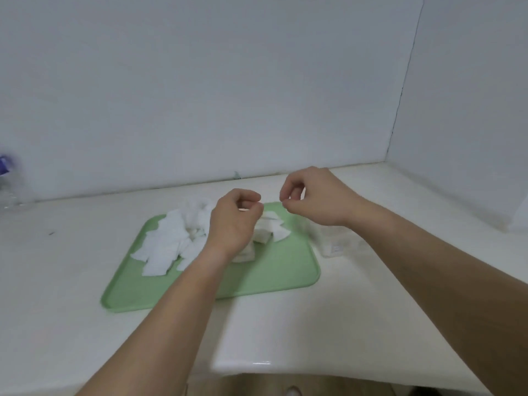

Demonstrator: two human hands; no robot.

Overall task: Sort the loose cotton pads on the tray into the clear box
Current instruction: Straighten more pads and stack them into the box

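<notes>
A light green tray (274, 278) lies on the white counter. Several loose white cotton pads (164, 247) are heaped on its left and back part, and a smaller pile of pads (271, 228) sits near its back right. The clear box (333, 242) stands on the counter just right of the tray, partly hidden by my right forearm. My left hand (233, 221) hovers over the middle of the tray with curled fingers and nothing visible in them. My right hand (311, 200) hangs above the tray's back right corner, fingertips pinched together; I see no pad in it.
A white wall runs along the back of the counter, and a second white wall (457, 110) closes the right side. A clear plastic bottle with a purple cap (10, 181) stands at the far left. The counter's front edge (257, 364) is near me.
</notes>
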